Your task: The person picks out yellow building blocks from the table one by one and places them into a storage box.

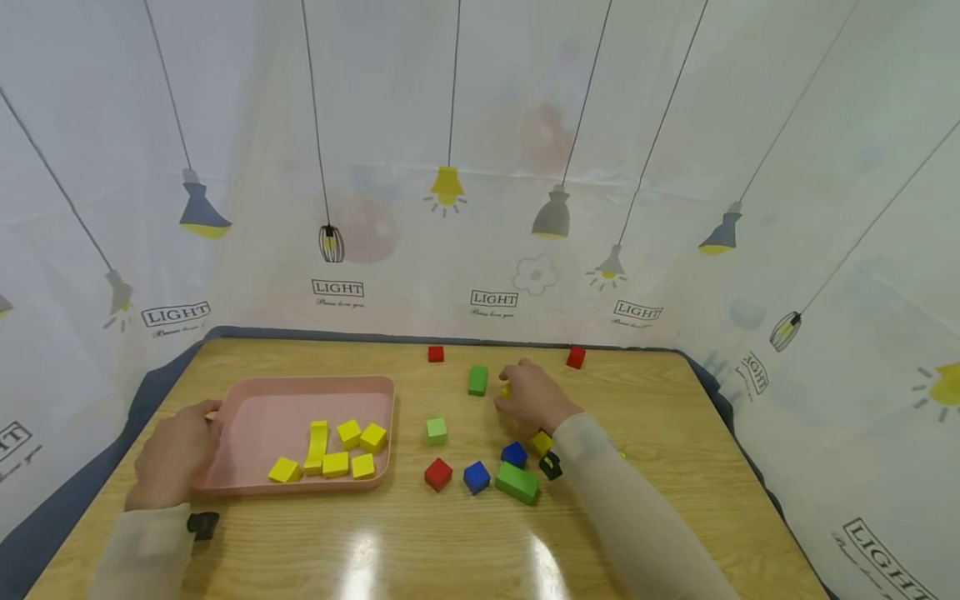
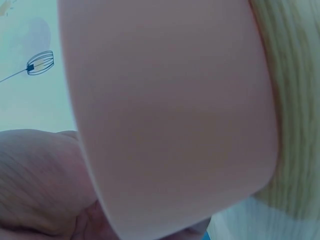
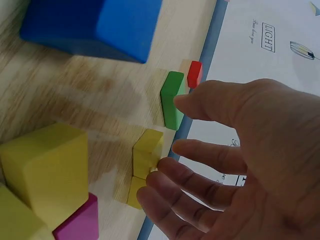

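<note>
My left hand [image 1: 176,450] grips the left rim of a pink tray [image 1: 273,408]; the tray's outer wall [image 2: 170,115] fills most of the left wrist view. Inside the tray lie several yellow blocks [image 1: 335,464], mostly cubes and one longer piece. My right hand [image 1: 536,398] reaches over the far part of the table, with its fingers loosely bent and the thumb held apart. Right at its fingertips is a yellow block [image 3: 147,152], with a second yellow block [image 3: 135,192] against it. A green block [image 1: 477,381] lies just left of that hand.
Red cubes [image 1: 436,354] lie along the far edge. Nearer me are a light green cube [image 1: 437,431], a red cube [image 1: 438,474], blue cubes [image 1: 476,477], a long green block [image 1: 517,483] and a yellow block [image 1: 541,442]. A magenta block [image 3: 82,220] shows in the right wrist view.
</note>
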Motion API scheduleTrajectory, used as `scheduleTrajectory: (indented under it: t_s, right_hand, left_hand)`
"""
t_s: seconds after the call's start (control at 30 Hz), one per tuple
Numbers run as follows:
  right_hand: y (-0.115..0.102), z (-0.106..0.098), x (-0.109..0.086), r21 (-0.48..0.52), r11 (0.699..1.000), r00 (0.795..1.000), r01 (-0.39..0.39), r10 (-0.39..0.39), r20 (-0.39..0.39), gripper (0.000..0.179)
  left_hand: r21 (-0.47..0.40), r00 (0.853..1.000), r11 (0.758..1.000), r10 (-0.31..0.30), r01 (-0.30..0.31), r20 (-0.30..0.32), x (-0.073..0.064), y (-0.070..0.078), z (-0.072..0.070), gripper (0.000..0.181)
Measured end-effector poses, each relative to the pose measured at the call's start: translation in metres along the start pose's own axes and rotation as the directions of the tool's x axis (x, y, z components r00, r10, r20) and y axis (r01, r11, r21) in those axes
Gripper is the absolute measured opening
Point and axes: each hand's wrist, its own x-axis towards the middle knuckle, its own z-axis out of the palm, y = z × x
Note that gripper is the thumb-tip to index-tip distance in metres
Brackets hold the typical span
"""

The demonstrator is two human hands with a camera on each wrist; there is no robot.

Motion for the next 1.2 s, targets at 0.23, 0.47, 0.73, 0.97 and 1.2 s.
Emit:
scheduleTrajectory:
  t_s: [0.23, 0.47, 0.73, 0.97, 1.2]
  right_hand:
    - [-0.014, -0.01, -0.011, -0.001, 1.0, 1.0, -0.019, 0.019, 0.009, 0.045]
    - [-0.019, -0.012, -0.013, 0.002, 1.0, 0.999, -0.031, 0.031, 0.031, 0.041]
    - [-0.015, -0.01, -0.011, 0.013, 0.997, 0.996, -0.075, 0.074, 0.056, 0.048]
    - [-0.013, -0.01, -0.009, 0.041, 0.995, 0.995, -0.093, 0.091, 0.047, 0.042]
    - [-0.009, -0.009, -0.007, 0.031, 0.996, 0.996, -0.081, 0.08, 0.033, 0.029]
  left_hand:
    - [0.01, 1.0, 1.0, -0.006, 0.006, 0.001, 0.0, 0.001, 0.0, 0.053]
    - [0.017, 1.0, 1.0, 0.011, -0.011, -0.008, 0.003, -0.003, 0.001, 0.052]
    - [0.006, 1.0, 1.0, 0.01, -0.01, -0.004, 0.005, -0.006, 0.003, 0.052]
    - [0.007, 1.0, 1.0, 0.026, -0.026, -0.015, 0.003, -0.005, 0.001, 0.051]
    - [0.009, 0.999, 0.999, 0.035, -0.035, -0.017, 0.003, -0.006, 0.001, 0.051]
